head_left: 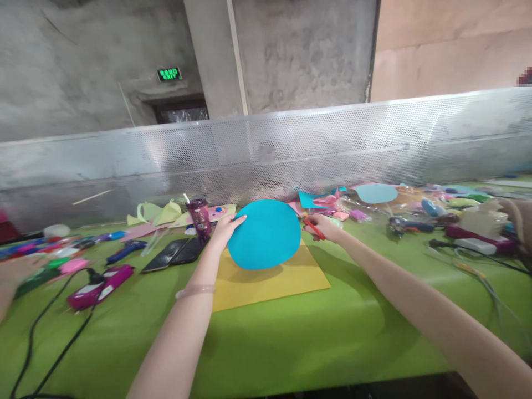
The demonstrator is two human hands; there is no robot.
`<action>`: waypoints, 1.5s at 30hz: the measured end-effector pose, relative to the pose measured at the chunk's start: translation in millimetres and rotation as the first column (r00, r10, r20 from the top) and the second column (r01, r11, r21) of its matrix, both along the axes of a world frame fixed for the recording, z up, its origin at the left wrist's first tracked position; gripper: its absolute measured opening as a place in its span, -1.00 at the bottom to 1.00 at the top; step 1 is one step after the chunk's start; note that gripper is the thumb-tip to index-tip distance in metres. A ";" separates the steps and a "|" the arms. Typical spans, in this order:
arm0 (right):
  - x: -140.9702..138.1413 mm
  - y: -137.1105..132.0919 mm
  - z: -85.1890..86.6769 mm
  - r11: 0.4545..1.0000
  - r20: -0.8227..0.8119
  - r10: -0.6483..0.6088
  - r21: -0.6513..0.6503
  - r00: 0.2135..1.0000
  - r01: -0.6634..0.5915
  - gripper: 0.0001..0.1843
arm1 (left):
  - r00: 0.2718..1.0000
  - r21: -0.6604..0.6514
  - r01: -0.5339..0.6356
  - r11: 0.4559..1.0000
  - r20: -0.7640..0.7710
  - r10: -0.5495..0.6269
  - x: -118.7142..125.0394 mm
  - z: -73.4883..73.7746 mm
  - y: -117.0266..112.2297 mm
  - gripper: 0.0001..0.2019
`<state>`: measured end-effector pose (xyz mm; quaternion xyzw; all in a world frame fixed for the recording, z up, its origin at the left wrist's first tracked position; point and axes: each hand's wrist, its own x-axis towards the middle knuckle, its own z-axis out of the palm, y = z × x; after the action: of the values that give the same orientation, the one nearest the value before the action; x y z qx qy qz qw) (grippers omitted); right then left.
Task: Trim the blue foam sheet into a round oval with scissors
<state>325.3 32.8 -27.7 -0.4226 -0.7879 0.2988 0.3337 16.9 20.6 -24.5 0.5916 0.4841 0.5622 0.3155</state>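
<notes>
My left hand [226, 228] pinches the left edge of a round turquoise paper disc [266, 235] and holds it up, tilted, above a yellow sheet [291, 280] lying on the green table [291, 338]. At the disc's right edge, my right hand [323, 226] is closed around red-handled scissors [312, 228]. The scissor blades are hidden by the hand and the disc.
Two dark phones [174, 255], a purple cup with straw [198, 219], a pink glue gun [102, 282] with black cord and paper scraps lie at left. More coloured paper, tools and a white power strip [474, 245] crowd the right. A perforated metal barrier [266, 149] closes the far side. Another person's hand [16, 271] shows at far left.
</notes>
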 end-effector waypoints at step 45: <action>-1.8 -8.5 7.5 0.999 0.012 0.017 -0.040 1.000 -0.016 -0.84 | 0.983 0.006 -0.020 1.000 -0.180 0.021 -1.8 -3.6 5.3 -0.50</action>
<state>323.5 24.3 -20.2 -0.4243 -0.7873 0.3147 0.3180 15.2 25.9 -28.1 0.6356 0.5157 0.5106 0.2634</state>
